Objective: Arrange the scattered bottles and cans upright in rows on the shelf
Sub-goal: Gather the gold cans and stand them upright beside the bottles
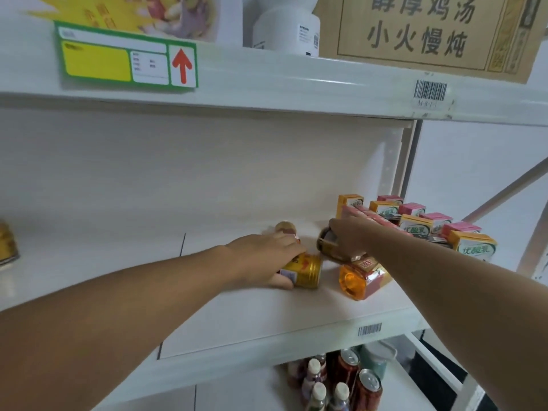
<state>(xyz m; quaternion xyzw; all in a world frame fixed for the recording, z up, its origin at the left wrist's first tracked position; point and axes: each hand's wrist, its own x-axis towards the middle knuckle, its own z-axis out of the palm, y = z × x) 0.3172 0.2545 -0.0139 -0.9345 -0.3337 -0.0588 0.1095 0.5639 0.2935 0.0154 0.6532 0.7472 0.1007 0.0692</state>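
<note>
Currently left hand [267, 256] clamps a gold can [305, 269] lying sideways on the shelf [267, 310]; right hand [347, 235] grips a dark can [327, 246]; orange bottle [360, 277] lies beside.

Left hand [267, 256] curled, right hand [350, 235] cupped — both reaching

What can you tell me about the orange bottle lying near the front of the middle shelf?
The orange bottle lies on its side on the white shelf, its base toward the camera. It looks like clear plastic holding amber-orange drink, with a red and gold label around its body. It sits under the right forearm, beside a gold can that the left hand grips. Neither hand holds it.
</note>
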